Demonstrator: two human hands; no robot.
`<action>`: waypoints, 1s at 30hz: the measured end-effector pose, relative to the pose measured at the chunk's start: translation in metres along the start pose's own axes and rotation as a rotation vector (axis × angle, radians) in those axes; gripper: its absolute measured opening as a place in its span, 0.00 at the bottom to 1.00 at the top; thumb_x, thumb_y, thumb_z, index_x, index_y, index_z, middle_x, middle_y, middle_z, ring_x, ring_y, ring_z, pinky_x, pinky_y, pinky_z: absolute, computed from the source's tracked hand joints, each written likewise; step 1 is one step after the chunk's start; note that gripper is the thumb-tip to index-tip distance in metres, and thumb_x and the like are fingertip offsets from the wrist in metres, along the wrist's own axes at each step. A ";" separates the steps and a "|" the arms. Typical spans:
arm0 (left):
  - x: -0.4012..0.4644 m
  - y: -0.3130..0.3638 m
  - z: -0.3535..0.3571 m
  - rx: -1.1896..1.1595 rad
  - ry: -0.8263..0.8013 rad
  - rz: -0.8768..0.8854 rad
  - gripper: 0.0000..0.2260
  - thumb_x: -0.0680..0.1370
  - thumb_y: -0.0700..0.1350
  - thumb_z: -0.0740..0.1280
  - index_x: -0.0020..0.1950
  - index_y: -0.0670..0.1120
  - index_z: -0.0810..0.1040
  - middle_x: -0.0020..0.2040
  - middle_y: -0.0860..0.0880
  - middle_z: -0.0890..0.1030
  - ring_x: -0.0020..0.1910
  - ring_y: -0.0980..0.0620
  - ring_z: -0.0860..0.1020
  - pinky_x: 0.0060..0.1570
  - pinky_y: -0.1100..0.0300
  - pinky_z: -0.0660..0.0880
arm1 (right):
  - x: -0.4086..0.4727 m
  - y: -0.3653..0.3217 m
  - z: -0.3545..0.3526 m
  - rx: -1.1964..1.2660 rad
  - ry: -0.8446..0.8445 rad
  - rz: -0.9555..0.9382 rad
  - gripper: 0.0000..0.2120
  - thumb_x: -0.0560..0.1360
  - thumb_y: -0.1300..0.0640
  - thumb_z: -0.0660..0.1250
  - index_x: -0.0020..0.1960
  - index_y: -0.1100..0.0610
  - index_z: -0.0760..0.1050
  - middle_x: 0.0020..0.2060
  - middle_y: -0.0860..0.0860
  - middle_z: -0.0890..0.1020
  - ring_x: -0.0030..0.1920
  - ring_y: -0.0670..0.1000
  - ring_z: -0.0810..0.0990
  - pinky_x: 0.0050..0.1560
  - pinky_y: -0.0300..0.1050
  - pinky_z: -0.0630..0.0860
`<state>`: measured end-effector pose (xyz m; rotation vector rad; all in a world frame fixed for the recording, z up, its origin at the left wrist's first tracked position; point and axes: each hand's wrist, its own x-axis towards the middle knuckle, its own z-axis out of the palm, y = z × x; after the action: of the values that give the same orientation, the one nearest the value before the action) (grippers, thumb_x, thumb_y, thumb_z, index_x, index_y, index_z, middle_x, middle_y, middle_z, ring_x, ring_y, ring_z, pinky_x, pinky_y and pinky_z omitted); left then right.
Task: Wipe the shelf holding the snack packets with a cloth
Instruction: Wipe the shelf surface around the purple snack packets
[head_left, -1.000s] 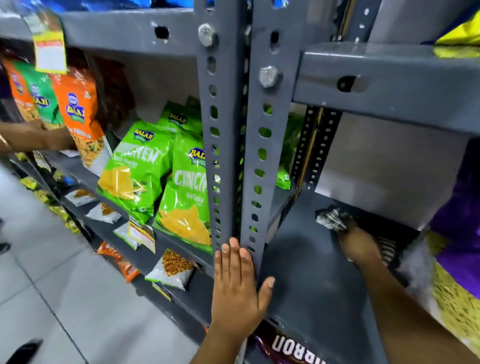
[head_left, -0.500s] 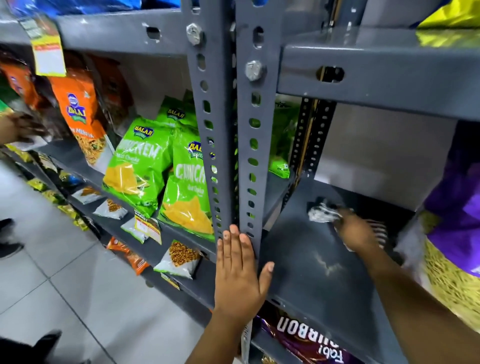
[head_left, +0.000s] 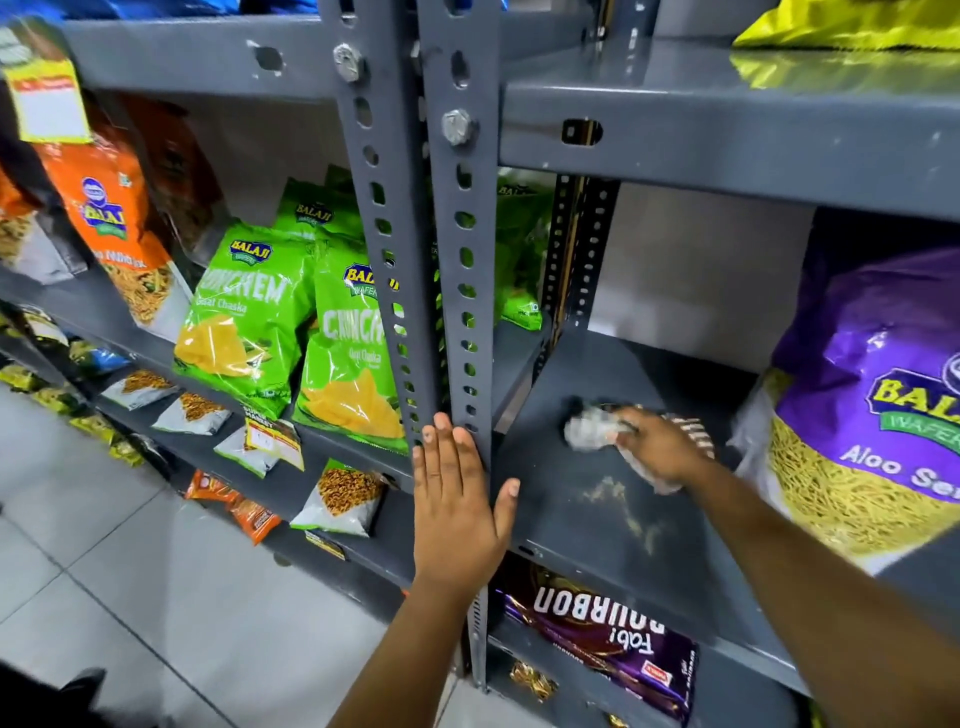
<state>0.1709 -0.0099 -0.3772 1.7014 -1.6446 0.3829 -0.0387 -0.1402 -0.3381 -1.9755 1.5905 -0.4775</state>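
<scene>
- Two hands: the left hand (head_left: 460, 512) lies flat on the upright post (head_left: 464, 291), and the right hand (head_left: 657, 449) is right of that post.
- One cloth (head_left: 592, 428), right of the post.
- Two perforated grey posts side by side, the second (head_left: 382, 223) just left of the first.
- Two large green packets (head_left: 249, 317) in front, left of the post; more behind, number unclear.
- One purple packet (head_left: 878, 395), far right of the post.
- One Bourbon pack (head_left: 597, 629), below and right of the post.
</scene>
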 end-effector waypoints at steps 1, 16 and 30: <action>-0.001 -0.001 -0.001 0.000 0.001 0.011 0.31 0.79 0.59 0.44 0.74 0.44 0.34 0.75 0.49 0.31 0.75 0.50 0.36 0.72 0.51 0.44 | -0.003 0.007 0.009 -0.057 -0.001 0.004 0.16 0.76 0.61 0.61 0.64 0.54 0.70 0.66 0.57 0.73 0.63 0.58 0.72 0.62 0.48 0.67; 0.000 -0.006 -0.008 -0.032 -0.044 0.061 0.31 0.80 0.59 0.43 0.74 0.44 0.34 0.75 0.49 0.31 0.75 0.50 0.35 0.71 0.53 0.42 | -0.007 -0.032 0.050 0.001 -0.196 -0.126 0.17 0.75 0.63 0.64 0.62 0.55 0.74 0.68 0.59 0.69 0.64 0.57 0.71 0.66 0.42 0.68; 0.003 0.010 -0.028 -0.020 -0.224 -0.017 0.32 0.79 0.60 0.41 0.73 0.38 0.43 0.73 0.34 0.56 0.72 0.38 0.49 0.70 0.52 0.46 | -0.110 0.008 -0.015 -0.001 -0.410 0.055 0.19 0.76 0.64 0.61 0.66 0.55 0.68 0.68 0.53 0.70 0.66 0.54 0.69 0.69 0.46 0.64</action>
<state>0.1691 0.0080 -0.3529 1.7950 -1.7846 0.1716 -0.0792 -0.0372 -0.3241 -1.8762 1.3774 -0.0415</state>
